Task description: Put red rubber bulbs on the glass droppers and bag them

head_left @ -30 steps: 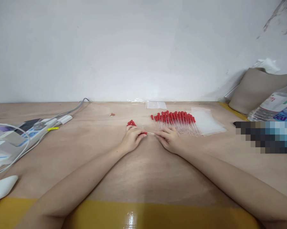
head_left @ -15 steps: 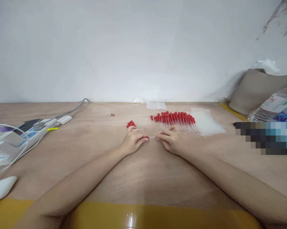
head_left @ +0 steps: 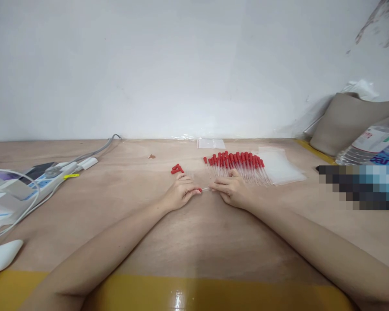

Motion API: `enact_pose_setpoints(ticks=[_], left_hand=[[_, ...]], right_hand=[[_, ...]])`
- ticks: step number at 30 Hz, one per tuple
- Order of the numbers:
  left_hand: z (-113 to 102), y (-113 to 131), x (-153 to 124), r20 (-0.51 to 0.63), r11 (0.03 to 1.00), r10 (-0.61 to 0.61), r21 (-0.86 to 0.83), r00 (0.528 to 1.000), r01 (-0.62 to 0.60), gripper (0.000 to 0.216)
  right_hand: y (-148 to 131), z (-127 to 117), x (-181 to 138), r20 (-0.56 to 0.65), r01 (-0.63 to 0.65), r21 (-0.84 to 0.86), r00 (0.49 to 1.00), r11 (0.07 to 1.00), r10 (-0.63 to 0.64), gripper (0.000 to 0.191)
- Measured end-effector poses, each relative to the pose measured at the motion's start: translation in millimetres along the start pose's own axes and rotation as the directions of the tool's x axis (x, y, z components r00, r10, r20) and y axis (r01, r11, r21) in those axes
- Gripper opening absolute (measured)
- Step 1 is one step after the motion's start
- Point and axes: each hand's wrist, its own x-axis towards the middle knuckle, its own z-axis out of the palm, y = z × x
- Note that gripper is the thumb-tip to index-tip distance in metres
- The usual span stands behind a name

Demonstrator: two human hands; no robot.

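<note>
My left hand [head_left: 180, 192] pinches the red rubber bulb [head_left: 199, 190] of a dropper. My right hand [head_left: 230, 189] pinches the clear glass tube [head_left: 206, 189] of the same dropper, so the two hands meet at the table's middle. Just behind my right hand lies a row of several finished droppers [head_left: 238, 166] with red bulbs and glass tips. A few loose red bulbs [head_left: 176, 169] sit behind my left hand, beside faint clear tubes.
Clear plastic bags [head_left: 280, 168] lie right of the droppers, another small bag [head_left: 211, 143] by the wall. A power strip with cables [head_left: 48, 175] and a white mouse [head_left: 3, 255] are at left. A water bottle [head_left: 371, 144] and grey pouch [head_left: 349, 121] stand at right.
The hands have drawn slightly closer together, with the bulb pushed further along the glass tube. Everything else on the table is as before.
</note>
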Motion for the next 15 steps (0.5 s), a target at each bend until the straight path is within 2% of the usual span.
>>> enact_pose_setpoints(ticks=[4,10,15], left_hand=[[-1,2,2,0.012,1.000,0.030,-0.002,0.999,-0.030,0.018],[4,1,0,-0.081,0.991,0.124,0.064,0.989,-0.119,0.018],[8,-3,-2,-0.183,0.966,0.249,0.111,0.951,-0.232,0.014]], right_hand=[[0,2,-1,-0.012,0.012,-0.028,1.000,1.000,-0.012,0.021],[-1,10,-2,-0.039,-0.010,-0.039,0.999,0.999,0.008,0.022],[-4,15,-4,-0.088,0.015,-0.002,0.996,1.000,-0.015,0.019]])
